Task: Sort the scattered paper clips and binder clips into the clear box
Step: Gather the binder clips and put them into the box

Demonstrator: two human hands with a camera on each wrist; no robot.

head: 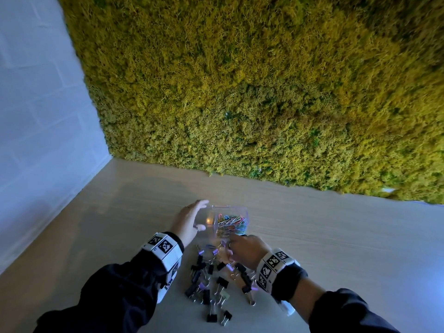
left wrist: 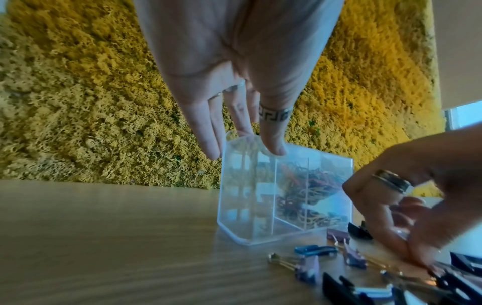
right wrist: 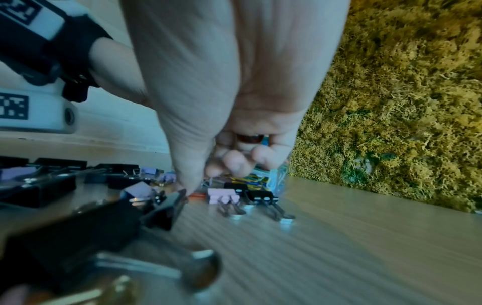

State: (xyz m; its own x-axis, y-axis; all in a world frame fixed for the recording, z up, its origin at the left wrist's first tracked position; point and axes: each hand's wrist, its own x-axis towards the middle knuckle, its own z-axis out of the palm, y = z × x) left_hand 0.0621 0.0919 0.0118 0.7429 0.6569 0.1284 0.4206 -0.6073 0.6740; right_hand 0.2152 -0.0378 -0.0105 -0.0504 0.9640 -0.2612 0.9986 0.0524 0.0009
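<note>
Head and wrist views of a wooden surface (head: 312, 236) bounded at the back by a moss wall (head: 264, 92) and at the left by a white wall (head: 36, 116). The clear box (head: 228, 221) stands near the middle of the surface, well apart from both walls; its right compartment holds coloured paper clips (head: 231, 222), its left compartment shows none. The left hand (head: 189, 222) steadies the box with straight fingers (left wrist: 271, 142) resting on its left rim and side. The right hand (head: 247, 251) is lowered just in front of the box, fingers curled over the near edge of the pile; whether they pinch a clip cannot be told. Black and lilac binder clips (head: 211, 284) lie scattered between the two wrists. Bare surface extends to the right and to the left of the pile.
</note>
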